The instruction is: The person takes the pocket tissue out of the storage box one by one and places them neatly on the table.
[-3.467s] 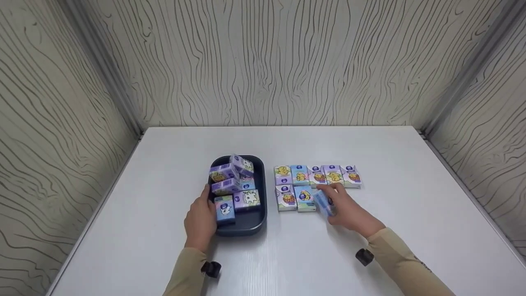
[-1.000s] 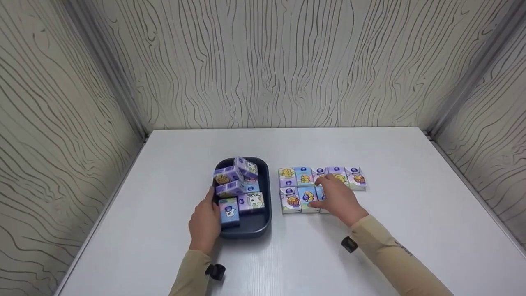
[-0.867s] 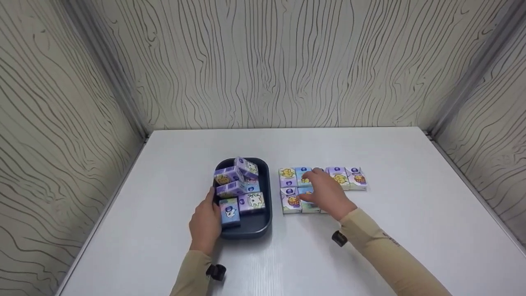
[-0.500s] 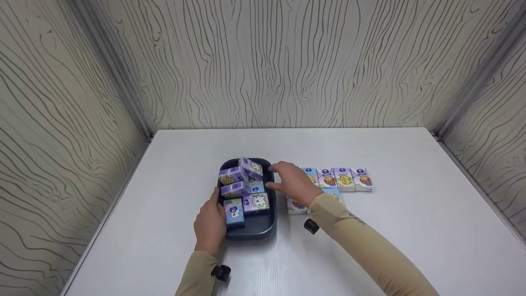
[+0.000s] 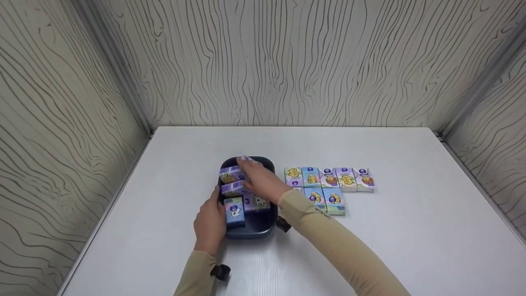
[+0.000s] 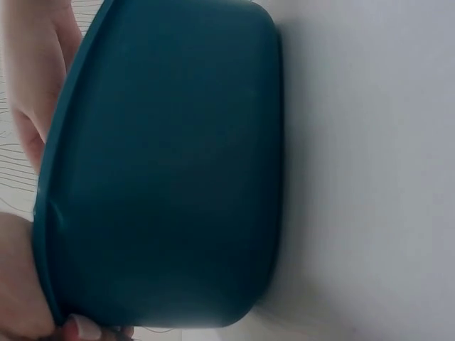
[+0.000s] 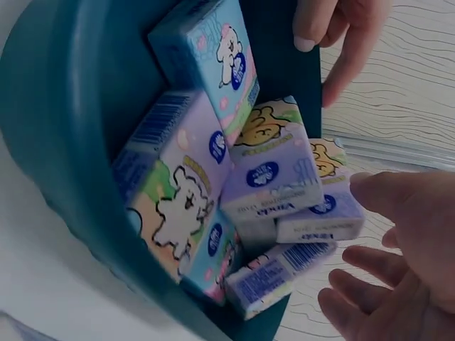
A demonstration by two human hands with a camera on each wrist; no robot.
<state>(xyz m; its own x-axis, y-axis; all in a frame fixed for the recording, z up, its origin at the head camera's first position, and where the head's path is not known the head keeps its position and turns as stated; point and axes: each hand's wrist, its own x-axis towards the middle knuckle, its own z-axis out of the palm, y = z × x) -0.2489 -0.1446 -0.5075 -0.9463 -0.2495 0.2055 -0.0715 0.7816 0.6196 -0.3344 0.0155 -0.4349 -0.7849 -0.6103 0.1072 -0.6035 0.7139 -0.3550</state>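
Observation:
My left hand [image 5: 210, 224] [image 6: 18, 277] [image 7: 348, 35] grips the left rim of the dark blue-green bin [image 5: 251, 235] [image 6: 163, 163] [image 7: 60, 106], thumb tip inside it in the right wrist view. Purple and blue printed tissue packets lie jumbled in the bin, some tilted. Over its back part my right hand [image 5: 265, 181] [image 7: 398, 263] is spread, holding nothing. In the right wrist view its fingers stand beside a purple packet [image 7: 323, 206] and a tilted one [image 7: 277, 277]; whether they touch cannot be told. The hand partly hides the back packets in the head view.
Right of the bin, packets lie flat on the white table [image 5: 394, 238] in two adjoining rows: several in the back row [image 5: 312, 179], three in the front row [image 5: 335, 201], partly behind the right forearm. Wood-patterned walls [image 5: 287, 61] enclose the table.
My right hand has laid a blue packet at the right end of the front row, let it go, and moved left over the bin. The left hand stays on the rim.

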